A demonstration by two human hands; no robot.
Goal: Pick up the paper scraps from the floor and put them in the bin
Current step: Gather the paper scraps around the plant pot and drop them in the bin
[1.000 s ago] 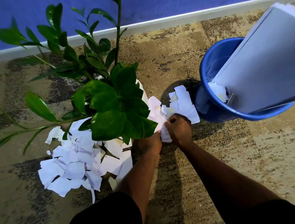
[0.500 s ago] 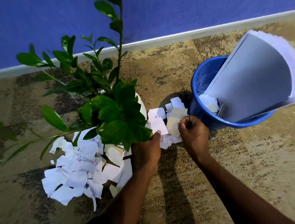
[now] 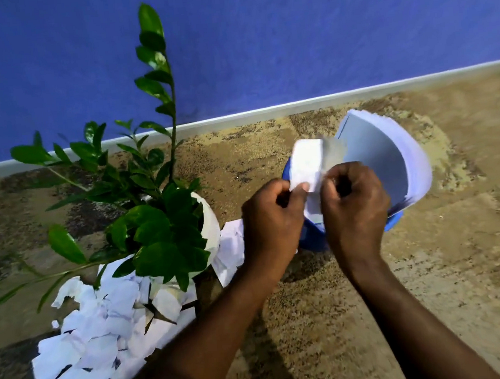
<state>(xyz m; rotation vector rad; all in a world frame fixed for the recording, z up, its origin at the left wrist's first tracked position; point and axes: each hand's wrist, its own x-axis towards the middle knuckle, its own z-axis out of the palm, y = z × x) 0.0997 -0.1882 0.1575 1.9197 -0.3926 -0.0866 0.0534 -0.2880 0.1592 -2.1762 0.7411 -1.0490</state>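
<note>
My left hand [image 3: 271,220] and my right hand [image 3: 354,207] are raised side by side, and both grip a bunch of white paper scraps [image 3: 308,164] between them. They hold it in front of the blue bin [image 3: 309,238], which is mostly hidden behind my hands. A curved stack of white sheets [image 3: 391,164] sticks out of the bin. Several white paper scraps [image 3: 88,354] lie in a pile on the floor at the lower left, and a few more scraps [image 3: 231,251] lie between the plant pot and the bin.
A green plant [image 3: 148,216] in a white pot [image 3: 211,226] stands left of my hands, its leaves hanging over the scrap pile. Behind runs a blue wall with a white skirting board [image 3: 296,106]. Mottled brown carpet [image 3: 447,278] covers the floor.
Both hands have risen from the floor with a bunch of scraps and now hold it up in front of the bin. The view has tilted upward, showing more wall.
</note>
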